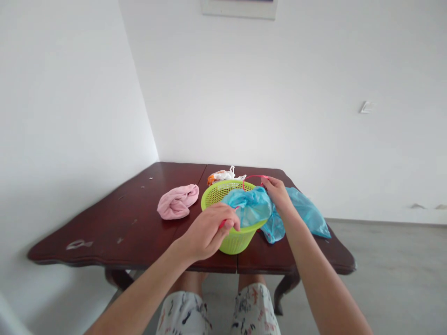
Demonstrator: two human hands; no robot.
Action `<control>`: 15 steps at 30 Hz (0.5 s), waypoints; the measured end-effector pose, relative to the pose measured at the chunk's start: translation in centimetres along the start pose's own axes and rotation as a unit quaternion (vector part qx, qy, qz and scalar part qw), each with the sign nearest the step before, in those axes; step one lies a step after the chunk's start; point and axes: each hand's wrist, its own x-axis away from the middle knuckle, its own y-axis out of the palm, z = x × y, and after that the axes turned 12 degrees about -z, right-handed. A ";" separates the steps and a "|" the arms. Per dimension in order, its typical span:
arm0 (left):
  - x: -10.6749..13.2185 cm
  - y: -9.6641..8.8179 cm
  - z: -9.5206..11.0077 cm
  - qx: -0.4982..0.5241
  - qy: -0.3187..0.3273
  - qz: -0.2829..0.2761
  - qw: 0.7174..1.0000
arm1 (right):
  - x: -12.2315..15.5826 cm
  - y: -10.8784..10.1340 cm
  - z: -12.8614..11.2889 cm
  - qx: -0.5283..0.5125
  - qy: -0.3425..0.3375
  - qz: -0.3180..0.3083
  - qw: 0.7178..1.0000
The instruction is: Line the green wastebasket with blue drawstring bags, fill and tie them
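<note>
A lime-green plastic mesh basket (pixel 237 244) stands on the table, and a crumpled light-blue plastic bag (pixel 248 207) lies over its rim and mouth. More blue plastic (pixel 307 215) spreads out to the right of the basket; I cannot tell whether it is the same bag. My left hand (pixel 207 232) pinches the end of a thin red strap (pixel 254 176) at the near rim. My right hand (pixel 275 193) holds the same strap at the far rim, with the strap running across the basket's back. A folded pink towel (pixel 178 201) lies left of the basket, apart from both hands.
A white plastic bag with orange contents (pixel 221 176) sits behind the basket. The dark red-brown wooden table (pixel 104 228) is scuffed and stands in a corner of white walls. Grey floor lies to the right, and my patterned shorts show below the near edge.
</note>
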 end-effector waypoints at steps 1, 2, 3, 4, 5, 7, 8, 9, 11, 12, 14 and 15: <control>0.2 0.1 -0.2 -0.012 -0.046 0.008 0.999 | 0.1 0.2 0.2 0.002 0.000 0.004 1.000; 0.2 0.0 -0.3 -0.029 -0.096 0.015 0.995 | 0.4 0.5 0.1 0.007 -0.004 0.014 1.000; 0.1 -0.1 -0.5 -0.053 -0.146 0.019 0.988 | 0.7 0.7 -0.3 0.013 -0.013 0.025 1.000; -0.1 -0.3 -0.7 -0.083 -0.190 0.021 0.978 | 1.2 1.0 -0.9 0.020 -0.025 0.033 0.999; -0.5 -0.5 -1.0 -0.120 -0.226 0.021 0.966 | 1.8 1.2 -1.6 0.021 -0.039 0.033 0.998; -1.1 -0.9 -1.7 -0.195 -0.284 0.002 0.939 | 3.1 1.5 -3.3 0.004 -0.060 -0.005 0.998; -1.5 -1.0 -2.1 -0.226 -0.304 -0.016 0.925 | 3.8 1.7 -4.1 -0.006 -0.066 -0.033 0.997; -1.8 -1.1 -2.5 -0.249 -0.318 -0.034 0.914 | 4.5 1.8 -4.7 -0.005 -0.069 -0.058 0.996; -2.3 -1.0 -3.1 -0.266 -0.320 -0.059 0.907 | 6.0 2.3 -5.5 0.052 -0.063 -0.083 0.993; -2.5 -0.8 -3.3 -0.259 -0.304 -0.060 0.915 | 6.6 2.6 -5.5 0.101 -0.062 -0.085 0.989; -2.8 -0.3 -3.5 -0.218 -0.241 -0.044 0.945 | 7.6 3.5 -5.2 0.178 -0.082 -0.093 0.976; -2.9 0.0 -3.4 -0.187 -0.200 -0.036 0.961 | 8.0 4.0 -4.9 0.192 -0.101 -0.110 0.970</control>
